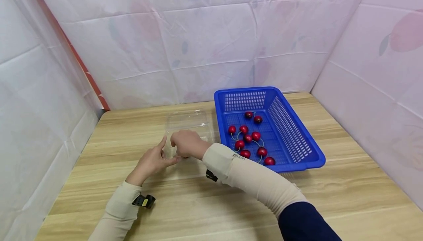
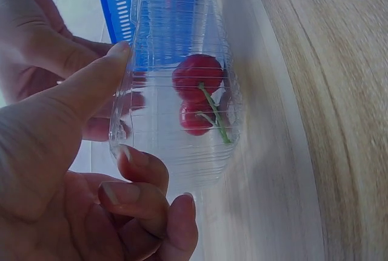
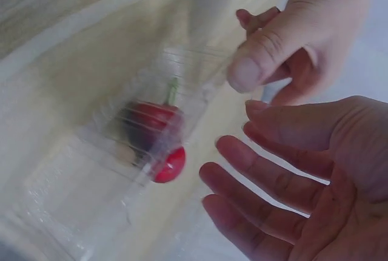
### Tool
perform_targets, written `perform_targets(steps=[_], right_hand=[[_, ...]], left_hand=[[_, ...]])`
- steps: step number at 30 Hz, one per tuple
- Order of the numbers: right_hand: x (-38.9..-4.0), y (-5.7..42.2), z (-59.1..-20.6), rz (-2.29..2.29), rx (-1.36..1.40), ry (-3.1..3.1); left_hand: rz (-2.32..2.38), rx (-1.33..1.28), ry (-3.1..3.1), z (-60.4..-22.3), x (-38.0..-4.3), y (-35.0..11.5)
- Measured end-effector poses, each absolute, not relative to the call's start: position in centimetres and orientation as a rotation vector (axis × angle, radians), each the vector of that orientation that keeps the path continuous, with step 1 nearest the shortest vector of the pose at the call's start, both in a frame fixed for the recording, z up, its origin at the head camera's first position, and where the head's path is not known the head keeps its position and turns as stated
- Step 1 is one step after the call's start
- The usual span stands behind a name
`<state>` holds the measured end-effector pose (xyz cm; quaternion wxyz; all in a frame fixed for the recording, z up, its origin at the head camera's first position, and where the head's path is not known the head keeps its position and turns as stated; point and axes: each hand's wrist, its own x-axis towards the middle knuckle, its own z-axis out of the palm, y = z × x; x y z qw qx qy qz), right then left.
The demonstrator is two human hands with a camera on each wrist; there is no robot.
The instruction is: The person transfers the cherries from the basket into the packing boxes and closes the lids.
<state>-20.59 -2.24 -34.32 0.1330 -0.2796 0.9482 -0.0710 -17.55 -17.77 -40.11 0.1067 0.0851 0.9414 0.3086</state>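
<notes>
A clear plastic clamshell box (image 1: 186, 119) stands on the table with its lid folded back. Two red cherries (image 2: 197, 77) with green stems lie inside it, seen through the ribbed wall in the left wrist view. My left hand (image 1: 152, 163) holds the box at its near left side, the thumb on the rim and the other fingers curled by the wall. Over the box hovers my right hand (image 1: 188, 143), its fingers loosely extended and holding nothing in the right wrist view (image 3: 291, 176).
To the right stands a blue plastic basket (image 1: 299, 166) with slotted walls. Several red cherries (image 1: 256, 136) with stems lie in it. The wooden table (image 1: 99, 153) is bounded by printed white cloth (image 1: 211, 43) at the back and sides.
</notes>
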Motion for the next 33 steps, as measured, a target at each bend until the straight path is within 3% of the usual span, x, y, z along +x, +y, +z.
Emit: perform_targets(steps=[18,33], right_hand=[[-21.0,1.3,-31.8,-0.702,-1.055,2.794],[-20.0,2.2,-28.1,-0.988,-0.817,2.911]], left_hand=[[0.910,0.201,2.759,-40.3,-17.5,-17.7],[0.901,0.208,2.769,-40.2,-17.6,-17.7]])
